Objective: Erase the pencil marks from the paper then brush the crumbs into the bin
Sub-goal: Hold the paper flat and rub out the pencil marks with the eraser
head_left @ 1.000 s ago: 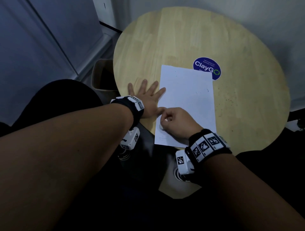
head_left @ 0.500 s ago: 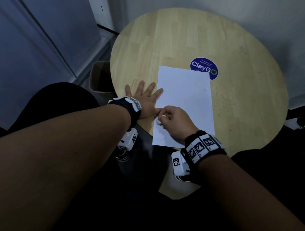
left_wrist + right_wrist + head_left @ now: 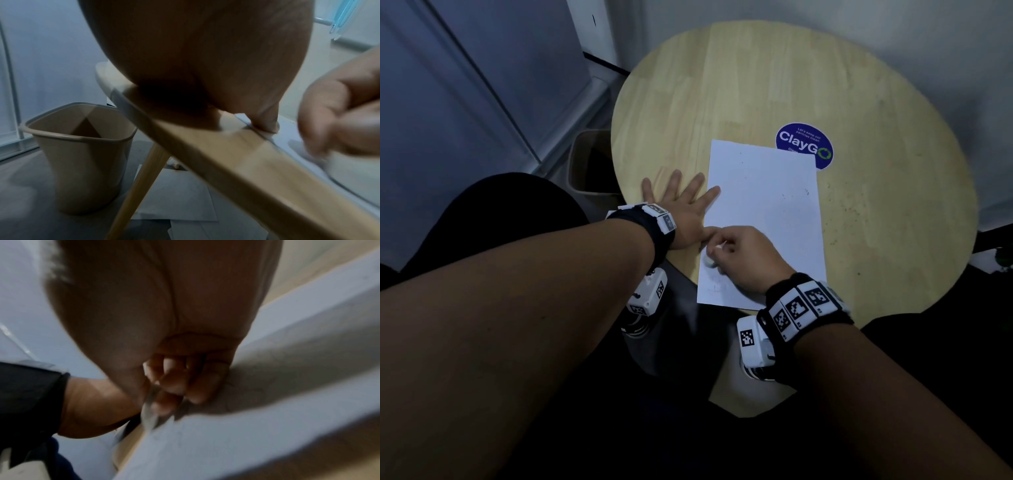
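Both hands lay together at the near edge: the right hand [image 3: 743, 258] pinched a small white eraser [image 3: 709, 261] against the white paper sheet [image 3: 763, 212]; the left hand [image 3: 681, 209] pressed flat, fingers spread. Beyond the round wooden table [image 3: 756, 85] stood the beige plastic bin [image 3: 82, 155].

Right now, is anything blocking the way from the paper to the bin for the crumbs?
Only the left hand, lying flat on the table at the paper's left edge, on the side where the bin stands on the floor. Otherwise nothing visible.
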The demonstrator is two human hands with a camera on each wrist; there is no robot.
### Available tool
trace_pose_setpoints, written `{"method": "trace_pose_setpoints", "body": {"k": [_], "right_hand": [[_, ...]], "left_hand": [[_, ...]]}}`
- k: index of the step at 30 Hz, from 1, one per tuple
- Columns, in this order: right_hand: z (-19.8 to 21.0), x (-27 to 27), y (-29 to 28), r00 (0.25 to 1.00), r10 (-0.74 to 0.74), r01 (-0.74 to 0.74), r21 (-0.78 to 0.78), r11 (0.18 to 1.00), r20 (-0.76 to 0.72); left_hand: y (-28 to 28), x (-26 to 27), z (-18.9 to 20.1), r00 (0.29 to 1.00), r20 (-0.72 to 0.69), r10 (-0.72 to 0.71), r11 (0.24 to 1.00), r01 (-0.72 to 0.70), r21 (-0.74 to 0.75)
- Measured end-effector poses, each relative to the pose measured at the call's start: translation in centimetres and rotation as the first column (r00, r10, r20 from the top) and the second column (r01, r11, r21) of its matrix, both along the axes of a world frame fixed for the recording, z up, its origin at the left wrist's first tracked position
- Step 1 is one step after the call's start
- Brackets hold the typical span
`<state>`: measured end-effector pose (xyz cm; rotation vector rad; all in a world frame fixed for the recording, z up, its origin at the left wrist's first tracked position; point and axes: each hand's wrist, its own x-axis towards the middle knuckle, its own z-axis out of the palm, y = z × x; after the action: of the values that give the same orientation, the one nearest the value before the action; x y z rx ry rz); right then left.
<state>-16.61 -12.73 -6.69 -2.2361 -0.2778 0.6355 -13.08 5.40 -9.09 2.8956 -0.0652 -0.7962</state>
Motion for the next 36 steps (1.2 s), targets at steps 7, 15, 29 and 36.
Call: {"method": "trace_pose_setpoints", "body": {"k": [7, 15, 29, 36], "right_hand": [[0.9, -0.1, -0.5, 0.993, 0.116, -0.116, -0.111, 0.987, -0.007], [1.0, -0.6, -0.8, 0.996, 0.083, -0.086, -0.097, 0.992, -0.042], [-1.5, 1.9, -1.7, 0.829, -0.506, 0.558, 0.284, 0.780, -0.238], [-0.8, 1.8, -0.5, 0.982, -0.187, 0.186, 0.075, 0.980, 0.000]], "left_hand": [[0.0, -0.1, 0.3, 1.000, -0.012, 0.007, 1.000, -0.007, -0.008], [0.1, -0.1, 0.2, 1.000, -0.002, 0.007, 0.999, -0.007, -0.036], [0.2, -1.7, 1.8, 0.969, -0.045, -0.244, 0.968, 0.240, -0.067], [0.1, -2.6, 0.1, 0.969, -0.038, -0.246, 0.969, 0.246, -0.012]]}}
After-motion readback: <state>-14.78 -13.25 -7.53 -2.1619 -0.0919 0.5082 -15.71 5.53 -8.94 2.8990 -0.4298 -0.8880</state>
